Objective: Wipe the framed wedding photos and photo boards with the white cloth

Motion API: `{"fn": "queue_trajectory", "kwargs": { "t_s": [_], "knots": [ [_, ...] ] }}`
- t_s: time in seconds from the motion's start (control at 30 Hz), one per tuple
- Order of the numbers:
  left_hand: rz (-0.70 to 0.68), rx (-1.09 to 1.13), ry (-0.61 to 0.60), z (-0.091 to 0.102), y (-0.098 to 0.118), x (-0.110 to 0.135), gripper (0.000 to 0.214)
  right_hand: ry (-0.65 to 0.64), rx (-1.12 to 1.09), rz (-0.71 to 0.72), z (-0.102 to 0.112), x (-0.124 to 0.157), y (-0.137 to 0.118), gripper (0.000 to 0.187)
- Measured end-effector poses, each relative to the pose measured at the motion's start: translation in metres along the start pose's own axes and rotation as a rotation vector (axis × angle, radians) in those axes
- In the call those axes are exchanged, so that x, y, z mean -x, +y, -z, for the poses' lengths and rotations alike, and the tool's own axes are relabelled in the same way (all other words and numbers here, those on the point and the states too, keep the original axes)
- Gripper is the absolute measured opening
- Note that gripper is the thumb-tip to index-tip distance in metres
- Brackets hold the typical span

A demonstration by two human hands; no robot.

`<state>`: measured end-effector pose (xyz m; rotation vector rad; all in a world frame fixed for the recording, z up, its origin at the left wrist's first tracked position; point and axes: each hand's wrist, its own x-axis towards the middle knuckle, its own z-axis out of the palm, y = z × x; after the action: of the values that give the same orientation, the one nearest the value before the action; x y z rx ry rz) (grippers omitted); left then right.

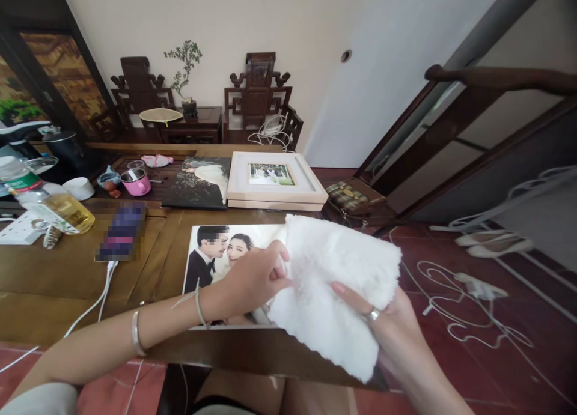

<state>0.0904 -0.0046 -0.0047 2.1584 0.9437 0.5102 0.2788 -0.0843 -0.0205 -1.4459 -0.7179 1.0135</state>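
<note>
1. Worktop (162, 259): its near edge runs close below the print, so a careless tug toward the body could draw things over it.
2. Wedding portrait print (201, 274): it lies flat on the worktop, partly covered by the left hand (261, 274) and the cloth. A hard press or grit caught beneath the pile might mark its surface.
3. White fluffy cloth (342, 265): it is raised over the print's right side. The left hand's fingers are curled at its left edge and seem to pinch it; the right hand (394, 316) grips the other side, thumb on top, remaining fingers mostly hidden. A loose grip could let it slip, and its ragged edges might shed fluff onto the print.
4. Plastic bottle (74, 214): it looks tilted and holds yellow liquid; a knock could topple it, with a spill if the cap is loose.
5. Smartphone (122, 232): its white charging cable (106, 289) passes near the left forearm, and a snag could drag it.
6. Pale bangle (199, 307): hanging just over the print, it could scratch the surface.
7. Silver ring (374, 313): it might catch the pile.
</note>
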Motion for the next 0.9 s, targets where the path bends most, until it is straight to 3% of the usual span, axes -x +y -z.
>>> {"fn": "queue_trajectory", "kwargs": {
  "t_s": [0.23,0.37,0.5,0.67,0.77,0.9],
  "knots": [
    [0.069,-0.191,0.06,-0.005,0.003,0.004,0.016,0.021,-0.023,0.085,-0.004,0.009,0.003,0.066],
    [-0.045,-0.091,0.129,0.003,0.002,0.005,0.011,0.024,-0.035,0.146,0.001,0.013,-0.001,0.062],
    [0.017,-0.029,0.19,0.013,-0.003,0.004,0.014,0.07,-0.168,0.187,0.008,0.014,-0.013,0.065],
    [-0.005,0.024,0.222,0.005,-0.003,0.001,0.01,0.074,-0.18,0.138,0.006,0.019,-0.022,0.068],
    [0.018,0.183,0.241,0.004,0.007,-0.002,0.014,0.065,-0.133,0.141,0.006,0.02,-0.024,0.071],
    [-0.003,0.525,0.11,0.013,0.02,-0.005,0.031,0.028,-0.005,0.196,0.011,0.018,-0.025,0.073]
  ]
}}
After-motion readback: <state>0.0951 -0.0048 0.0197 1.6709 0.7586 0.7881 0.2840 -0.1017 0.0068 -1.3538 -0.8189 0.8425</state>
